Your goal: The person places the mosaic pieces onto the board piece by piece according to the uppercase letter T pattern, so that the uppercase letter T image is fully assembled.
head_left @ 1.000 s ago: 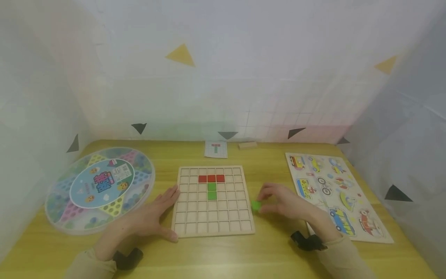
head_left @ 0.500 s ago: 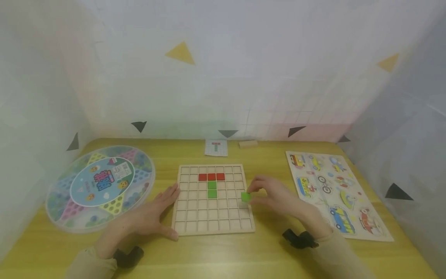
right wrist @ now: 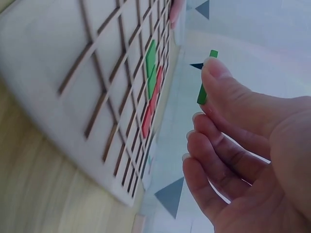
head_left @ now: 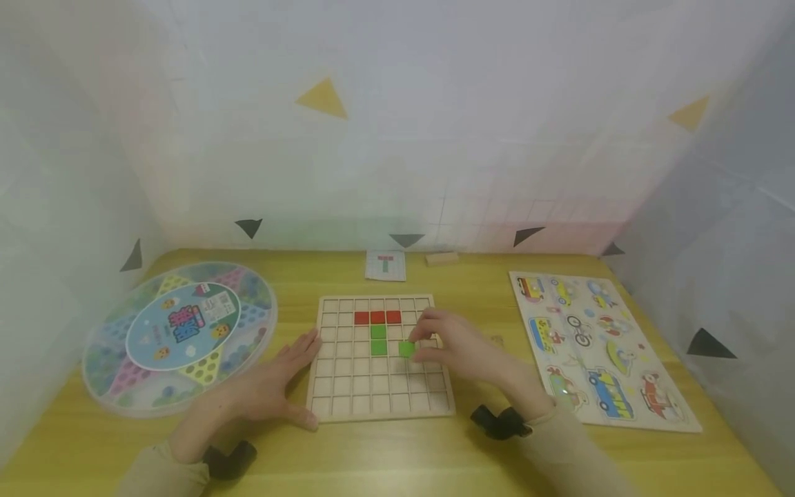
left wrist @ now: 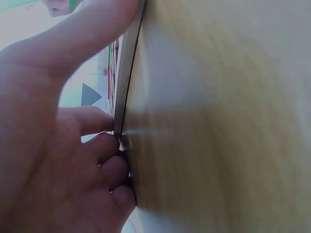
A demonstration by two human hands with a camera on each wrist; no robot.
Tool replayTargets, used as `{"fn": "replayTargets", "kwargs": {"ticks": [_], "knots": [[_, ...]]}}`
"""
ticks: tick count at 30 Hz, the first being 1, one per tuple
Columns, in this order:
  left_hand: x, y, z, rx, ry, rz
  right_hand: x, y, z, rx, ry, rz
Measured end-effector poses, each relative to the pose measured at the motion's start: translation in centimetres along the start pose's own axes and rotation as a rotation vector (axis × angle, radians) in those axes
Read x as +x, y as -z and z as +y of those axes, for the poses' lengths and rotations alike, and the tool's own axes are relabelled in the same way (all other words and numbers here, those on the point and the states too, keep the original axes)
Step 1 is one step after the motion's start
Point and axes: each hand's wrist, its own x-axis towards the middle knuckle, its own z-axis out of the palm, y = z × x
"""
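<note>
A wooden grid board (head_left: 390,385) lies in the middle of the table, with a row of 3 red tiles (head_left: 377,317) and 2 green tiles (head_left: 378,339) in a column below the middle one. My right hand (head_left: 462,348) pinches another green tile (head_left: 406,349) between thumb and finger, above the board's right half. In the right wrist view that green tile (right wrist: 208,77) appears edge-on, apart from the board. Thumb and fingers spread, my left hand (head_left: 267,386) rests against the board's left edge; in the left wrist view its fingertips touch the board's side (left wrist: 127,73).
A small card (head_left: 385,266) with a red and green T pattern lies behind the board, beside a small wooden block (head_left: 442,259). At left is a round Chinese checkers set (head_left: 180,338); at right, a picture puzzle board (head_left: 602,345). Pale sheets (head_left: 397,152) enclose the table.
My right hand has carried the green tile leftward from beside the board's right edge to over its right half. The left hand has stayed at the board's left edge.
</note>
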Motion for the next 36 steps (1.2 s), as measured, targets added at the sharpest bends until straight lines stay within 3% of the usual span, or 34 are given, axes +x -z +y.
{"fn": "replayTargets", "kwargs": {"ticks": [12, 36], "knots": [[0.0, -0.1, -0.1, 0.009, -0.015, 0.004, 1.9, -0.8, -1.4, 0.008, -0.003, -0.031], [0.1, -0.1, -0.2, 0.012, -0.01, -0.002, 2.7, -3.2, -1.5, 0.02, -0.027, -0.108]]}}
